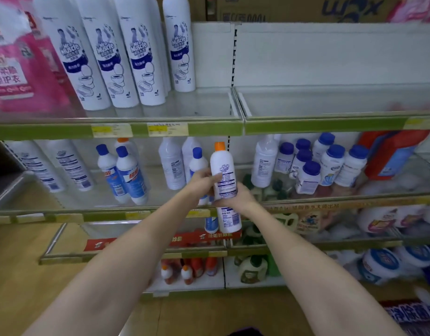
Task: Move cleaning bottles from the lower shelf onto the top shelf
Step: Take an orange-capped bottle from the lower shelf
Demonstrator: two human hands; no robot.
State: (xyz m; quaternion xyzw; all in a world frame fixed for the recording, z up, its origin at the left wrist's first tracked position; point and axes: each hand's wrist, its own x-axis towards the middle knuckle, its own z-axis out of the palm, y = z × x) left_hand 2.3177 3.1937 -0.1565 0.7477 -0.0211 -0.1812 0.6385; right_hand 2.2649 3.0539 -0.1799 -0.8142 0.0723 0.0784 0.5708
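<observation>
White plastic orange-capped cleaning bottle (223, 173) upright before the lower shelf (112, 215), left hand (204, 181) and right hand (235, 198) both gripping it, top shelf (209, 128) above.

Second bottle (229, 220) half hidden behind hands; pink bag (17, 61) blurred, cropped

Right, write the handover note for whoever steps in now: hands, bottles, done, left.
Left hand grips the orange-capped bottle at mid-body; right hand grips its base. The bottle is upright, in front of the lower shelf.
Done: four white Mr Muscle bottles stand on the top shelf, left side.
Left: place this bottle in the open space right of that row, then move the remaining blue-capped bottles.
</observation>
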